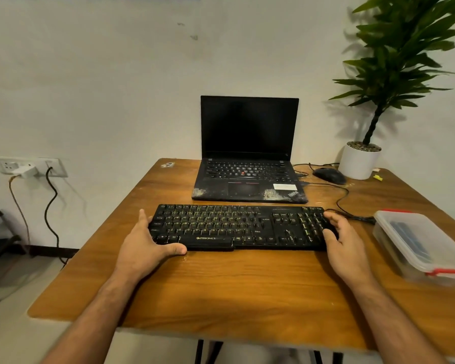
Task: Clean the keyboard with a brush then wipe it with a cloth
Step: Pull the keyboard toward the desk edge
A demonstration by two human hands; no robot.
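Note:
A black keyboard (237, 227) lies flat across the middle of the wooden table (247, 290). My left hand (147, 240) grips its left end, thumb along the front edge and fingers over the far left side. At the right end my right hand (344, 240) holds the keyboard, with curled fingers on the number pad and thumb at the front corner. No brush or cloth shows plainly; a clear plastic box (420, 245) with a red-clipped lid at the right holds dark items that I cannot identify.
An open black laptop (248, 164) stands right behind the keyboard. A black mouse (330, 175) and its cable lie behind to the right, near a white potted plant (360, 161). A wall socket with a charger (28, 169) is at the left.

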